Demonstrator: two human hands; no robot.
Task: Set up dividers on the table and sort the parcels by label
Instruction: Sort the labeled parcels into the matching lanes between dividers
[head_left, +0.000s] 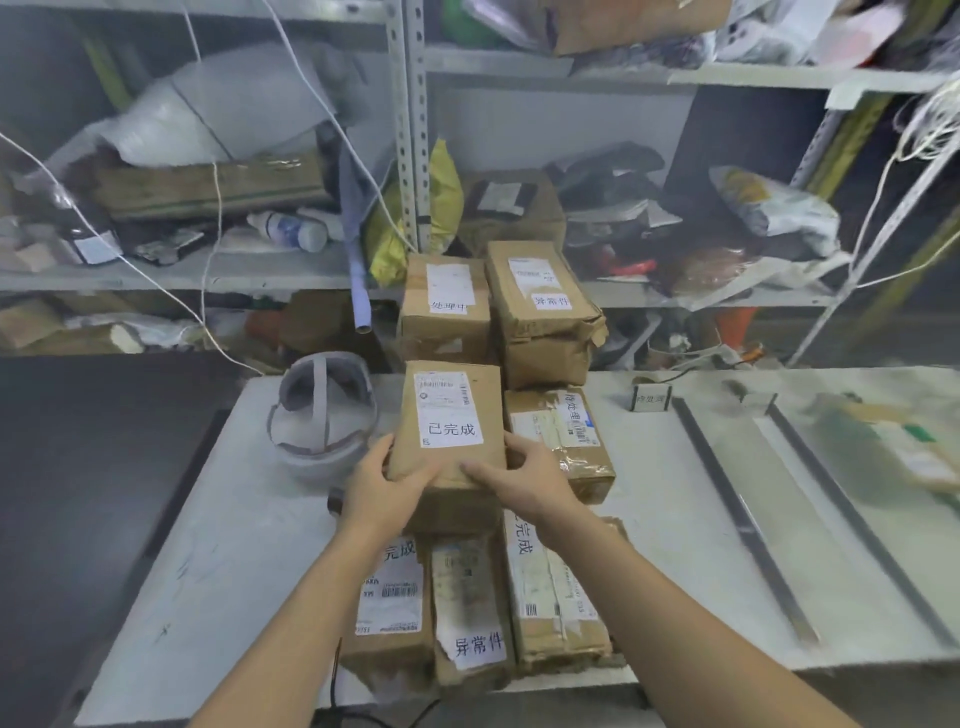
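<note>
Brown cardboard parcel (452, 421), white label reading 已完成, held tilted over a cluster of other labelled parcels (472, 613) at the middle of the table (234, 545). Left hand (376, 486): fingers curled round its lower left corner. Right hand (524, 480): gripping its lower right edge, thumb against the side. Two dark divider strips (737, 509) lie side by side on the table's right, a small label stand (652, 399) at the far end.

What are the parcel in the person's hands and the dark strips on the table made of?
The parcel looks like brown cardboard or kraft paper, matte and creased, with a white paper label. The dark strips look like metal or hard plastic: straight, thin, faintly glossy; blur leaves it open.
</note>
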